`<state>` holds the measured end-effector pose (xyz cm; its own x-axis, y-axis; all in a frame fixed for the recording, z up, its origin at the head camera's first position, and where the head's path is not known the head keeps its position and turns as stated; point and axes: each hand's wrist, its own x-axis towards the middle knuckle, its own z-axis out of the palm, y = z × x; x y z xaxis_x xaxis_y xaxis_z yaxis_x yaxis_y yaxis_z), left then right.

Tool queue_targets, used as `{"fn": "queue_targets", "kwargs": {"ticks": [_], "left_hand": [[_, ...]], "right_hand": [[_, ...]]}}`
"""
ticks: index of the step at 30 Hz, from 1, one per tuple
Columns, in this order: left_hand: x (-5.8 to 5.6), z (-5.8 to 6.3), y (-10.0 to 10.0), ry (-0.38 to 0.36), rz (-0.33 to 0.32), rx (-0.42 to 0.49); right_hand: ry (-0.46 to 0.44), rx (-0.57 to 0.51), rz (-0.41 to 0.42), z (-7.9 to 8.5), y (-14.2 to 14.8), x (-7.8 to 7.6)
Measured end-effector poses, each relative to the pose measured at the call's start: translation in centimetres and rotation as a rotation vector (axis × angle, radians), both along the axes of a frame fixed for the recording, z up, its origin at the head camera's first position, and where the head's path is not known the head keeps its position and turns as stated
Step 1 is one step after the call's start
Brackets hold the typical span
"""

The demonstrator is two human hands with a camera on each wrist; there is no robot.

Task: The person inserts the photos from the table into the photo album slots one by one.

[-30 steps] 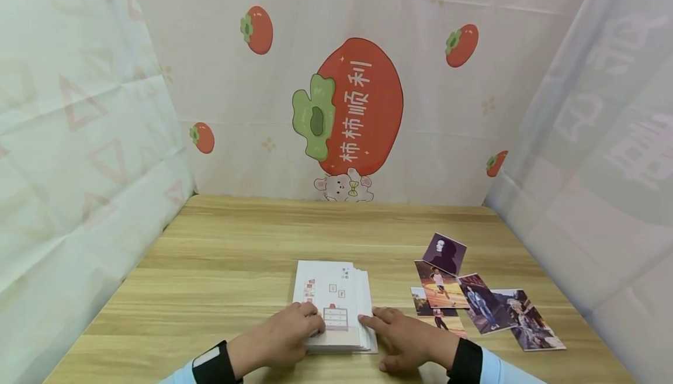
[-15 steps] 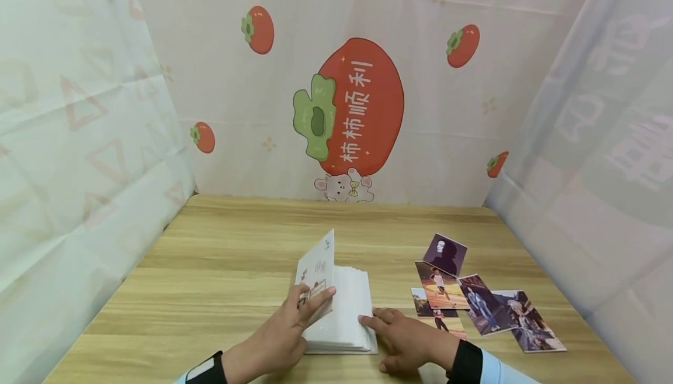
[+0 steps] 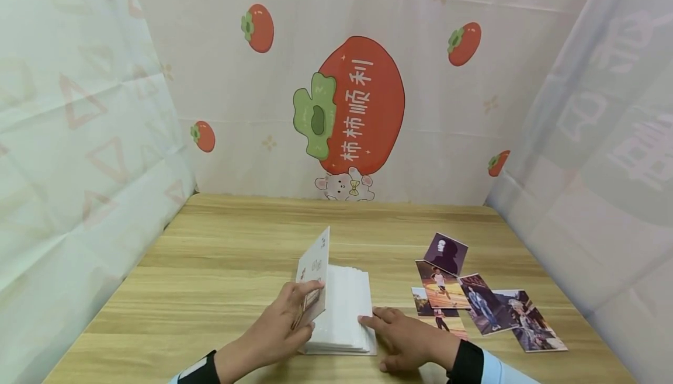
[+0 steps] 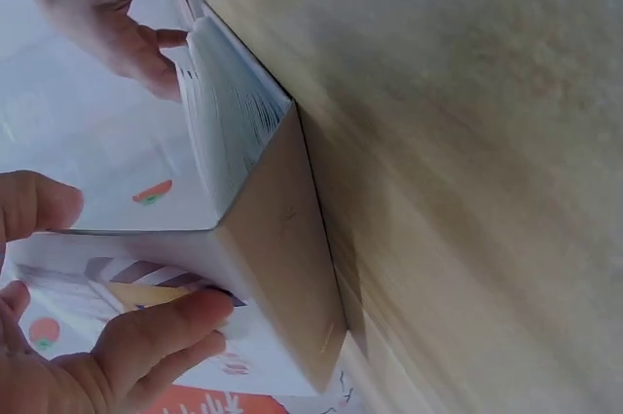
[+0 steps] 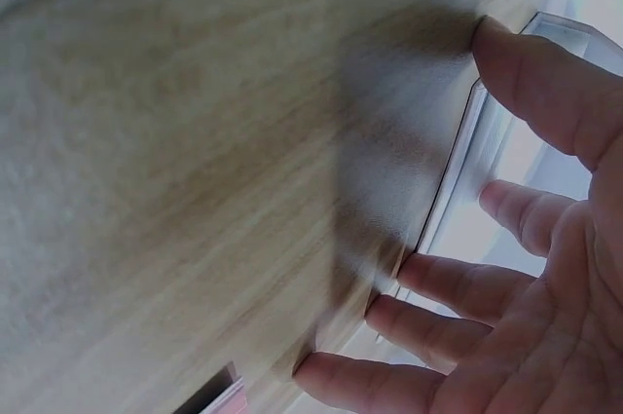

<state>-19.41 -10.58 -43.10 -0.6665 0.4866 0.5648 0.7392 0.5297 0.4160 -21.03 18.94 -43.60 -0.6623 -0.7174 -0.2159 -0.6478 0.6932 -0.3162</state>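
Observation:
A thick white photo album [image 3: 347,308] lies on the wooden table in front of me. Its front cover [image 3: 314,264], printed with small drawings, stands raised on the left side, baring the white pages. My left hand [image 3: 273,325] holds this cover between thumb and fingers; in the left wrist view the album's plain spine [image 4: 282,248] faces the camera. Fingers spread, my right hand [image 3: 407,337] rests at the album's right edge. Its index fingertip presses on the page edge while the thumb and other fingertips touch the table, as the right wrist view shows.
Several printed photos [image 3: 484,308] lie overlapping on the table [image 3: 221,255] to the right, just beyond the right hand. A white cloth with persimmon prints [image 3: 357,109] hangs behind the table, and pale cloths enclose both sides.
My left hand has lifted the album's front cover from lying flat to standing up, swinging it leftward and uncovering the pages. The right hand has stayed in place.

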Motion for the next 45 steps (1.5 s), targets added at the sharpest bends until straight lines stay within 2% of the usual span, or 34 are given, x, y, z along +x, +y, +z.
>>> {"fn": "queue_targets", "kwargs": {"ticks": [2,7,11,15,20,23,26,27,30,33,35,38,41,45], "left_hand": [[0.1,0.1,-0.2,-0.062,-0.007,0.056],[0.5,0.3,-0.9,-0.231,-0.084,0.212],[0.7,0.9,-1.7,-0.312,-0.068,0.252],[0.8,2.1,-2.6,-0.334,-0.035,0.331],[1.0,3.7,-4.0,-0.272,-0.005,0.446],[1.3,4.2,-4.9,-0.312,0.055,0.463],[1.5,4.8,-5.8,-0.419,0.168,0.420],[1.5,5.0,-6.1,-0.462,0.212,0.377],[1.4,5.3,-7.4,-0.547,0.335,0.197],[1.2,5.0,-8.5,-0.583,0.397,0.032],[1.1,4.5,-9.0,-0.593,0.415,-0.014],[0.9,3.9,-9.4,-0.636,0.426,-0.027],[0.6,3.3,-9.7,-0.612,0.435,-0.083],[0.2,2.7,-9.9,-0.546,0.464,-0.206]], "right_hand": [[0.001,-0.003,0.002,0.0,0.0,0.0],[-0.004,-0.011,-0.002,0.0,0.0,0.1],[-0.016,-0.014,-0.007,0.1,0.0,0.1],[-0.016,-0.014,-0.006,0.1,0.0,0.1],[-0.005,-0.009,-0.008,0.2,0.0,0.1],[-0.004,-0.014,-0.004,0.4,-0.1,0.2],[-0.006,-0.012,-0.004,0.5,-0.1,0.3],[-0.010,-0.008,-0.009,0.5,-0.2,0.3],[-0.018,-0.001,-0.022,0.3,-0.2,0.3],[-0.028,0.001,-0.029,0.2,-0.3,0.2],[-0.033,0.001,-0.029,0.1,-0.3,0.2],[-0.030,0.004,-0.026,0.0,-0.2,0.1],[-0.028,0.006,-0.026,0.0,-0.2,0.1],[-0.033,0.009,-0.030,-0.1,-0.2,0.0]]}}
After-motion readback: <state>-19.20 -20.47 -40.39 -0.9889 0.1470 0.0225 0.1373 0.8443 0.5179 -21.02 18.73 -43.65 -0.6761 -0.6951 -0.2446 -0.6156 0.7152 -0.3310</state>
